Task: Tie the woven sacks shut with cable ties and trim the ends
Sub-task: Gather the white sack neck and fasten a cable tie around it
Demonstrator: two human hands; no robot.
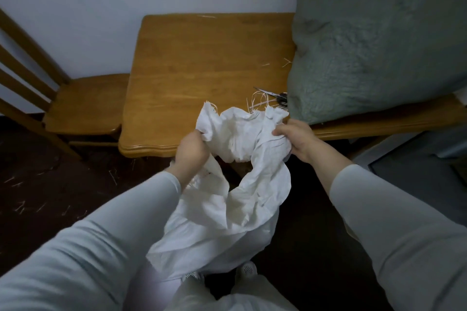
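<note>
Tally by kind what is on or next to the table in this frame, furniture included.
White woven sack, held by left hand and right hand: 1
Scissors: 1
Green quilted bundle: 1
Wooden table: 1
Wooden chair: 1
Total: 5

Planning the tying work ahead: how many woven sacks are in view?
1: a crumpled white woven sack, its open mouth held by the left hand and right hand before the wooden table. Others may be hidden.

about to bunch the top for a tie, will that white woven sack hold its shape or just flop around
Probably floppy: the white woven sack crumples and sags between the left hand and right hand. It looks light, hanging slack. The frayed rim may shed more strands, like those near the scissors.
</note>
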